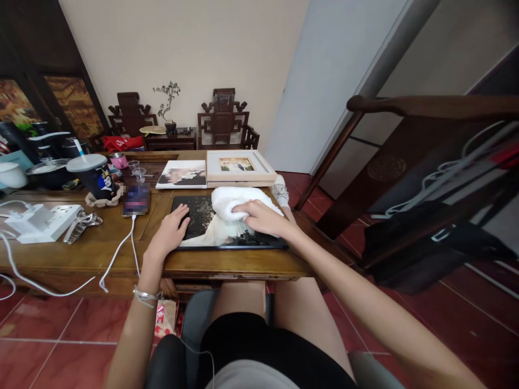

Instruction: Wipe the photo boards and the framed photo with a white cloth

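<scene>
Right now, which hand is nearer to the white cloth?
Right. The right hand rests on the white cloth; the left hand lies apart, flat on the dark picture panel.

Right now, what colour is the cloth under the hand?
White. The cloth under the right hand shows best in the head view.

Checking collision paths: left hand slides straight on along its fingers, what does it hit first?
Likely the small photo panel beyond the dark print the left hand rests on; it seems to pass left of the white cloth, depth unclear.
</scene>
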`<state>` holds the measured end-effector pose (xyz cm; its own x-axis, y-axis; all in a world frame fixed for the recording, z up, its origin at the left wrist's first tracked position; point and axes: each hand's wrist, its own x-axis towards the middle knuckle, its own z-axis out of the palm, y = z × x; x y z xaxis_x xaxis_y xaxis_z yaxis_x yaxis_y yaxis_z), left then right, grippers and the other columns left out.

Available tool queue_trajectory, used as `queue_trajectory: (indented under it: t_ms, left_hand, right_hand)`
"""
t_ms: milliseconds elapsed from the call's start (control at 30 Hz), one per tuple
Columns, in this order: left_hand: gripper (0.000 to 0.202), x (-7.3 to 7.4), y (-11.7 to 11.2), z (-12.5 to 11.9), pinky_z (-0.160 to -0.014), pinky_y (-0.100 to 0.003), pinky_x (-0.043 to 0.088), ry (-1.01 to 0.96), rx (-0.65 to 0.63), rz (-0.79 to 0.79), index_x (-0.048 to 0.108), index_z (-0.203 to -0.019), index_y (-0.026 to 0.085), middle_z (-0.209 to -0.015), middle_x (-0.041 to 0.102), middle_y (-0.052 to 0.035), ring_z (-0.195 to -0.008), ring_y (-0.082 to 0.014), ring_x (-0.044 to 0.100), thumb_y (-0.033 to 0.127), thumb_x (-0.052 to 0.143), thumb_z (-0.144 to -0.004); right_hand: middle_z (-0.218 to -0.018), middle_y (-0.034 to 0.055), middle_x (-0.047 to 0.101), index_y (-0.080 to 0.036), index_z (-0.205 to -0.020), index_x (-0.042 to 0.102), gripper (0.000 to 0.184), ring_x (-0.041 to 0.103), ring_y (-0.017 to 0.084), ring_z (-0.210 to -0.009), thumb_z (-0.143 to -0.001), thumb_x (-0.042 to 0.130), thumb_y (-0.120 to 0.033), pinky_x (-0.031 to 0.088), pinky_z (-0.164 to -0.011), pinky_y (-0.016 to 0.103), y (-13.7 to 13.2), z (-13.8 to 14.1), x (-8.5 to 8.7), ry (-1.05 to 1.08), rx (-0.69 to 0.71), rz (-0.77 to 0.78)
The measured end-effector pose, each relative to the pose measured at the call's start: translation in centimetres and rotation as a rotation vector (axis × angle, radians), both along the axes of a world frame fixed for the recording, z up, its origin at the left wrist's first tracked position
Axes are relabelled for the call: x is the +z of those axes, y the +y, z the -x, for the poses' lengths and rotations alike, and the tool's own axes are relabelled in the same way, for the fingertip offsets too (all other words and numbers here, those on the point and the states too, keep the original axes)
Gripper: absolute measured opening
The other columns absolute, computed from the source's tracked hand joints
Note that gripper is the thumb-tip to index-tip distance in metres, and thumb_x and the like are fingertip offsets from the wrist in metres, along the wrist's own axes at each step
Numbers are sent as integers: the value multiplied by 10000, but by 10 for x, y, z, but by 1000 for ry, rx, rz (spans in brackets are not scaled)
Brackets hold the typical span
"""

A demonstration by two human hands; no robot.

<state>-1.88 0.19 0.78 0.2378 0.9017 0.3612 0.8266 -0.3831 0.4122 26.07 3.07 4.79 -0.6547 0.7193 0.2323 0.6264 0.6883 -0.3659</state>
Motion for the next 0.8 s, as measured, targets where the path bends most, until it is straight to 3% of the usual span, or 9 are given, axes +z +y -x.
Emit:
queue_trajectory:
  t_ms: [100,233,467,600,800]
  left_hand:
    - [468,0,0,1,-1162,-434,314,-5,-9,-13,572,-1294,79,-1421,515,-153,-1375,-234,423,312,370,-942]
    - [464,-1,2,2,-1152,-454,331,-24,-23,-43,599,-1266,92,-1397,543,-153,-1358,-251,447,323,359,-943]
    - [425,1,1,2,-1100,-469,399,-76,-42,-63,633,-1220,137,-1303,628,-134,-1253,-276,554,308,393,-914]
    - [435,2,1,2,-1115,-478,379,-88,-45,-44,623,-1237,123,-1331,605,-145,-1273,-285,536,300,398,-910]
    - [497,1,2,3,-1174,-453,288,-78,-48,-7,589,-1272,34,-1407,519,-198,-1371,-275,426,326,390,-922]
  right_hand:
    - [-1177,56,711,-168,-1069,727,547,635,253,-1080,-650,405,-27,430,-939,298,18,27,6,31,-51,11]
    - [-1202,42,699,-164,-1086,725,507,621,245,-1097,-697,421,-48,405,-931,258,35,73,19,6,13,22]
    - [-1061,19,742,-172,-1004,749,373,632,189,-944,-771,464,-106,402,-823,204,44,140,33,-5,113,24]
    - [-1084,25,737,-173,-1005,749,388,632,201,-983,-773,444,-117,398,-854,214,43,132,27,34,88,16]
    - [-1178,45,706,-152,-1020,734,475,605,246,-1094,-675,415,-89,391,-934,259,49,61,14,79,-62,34]
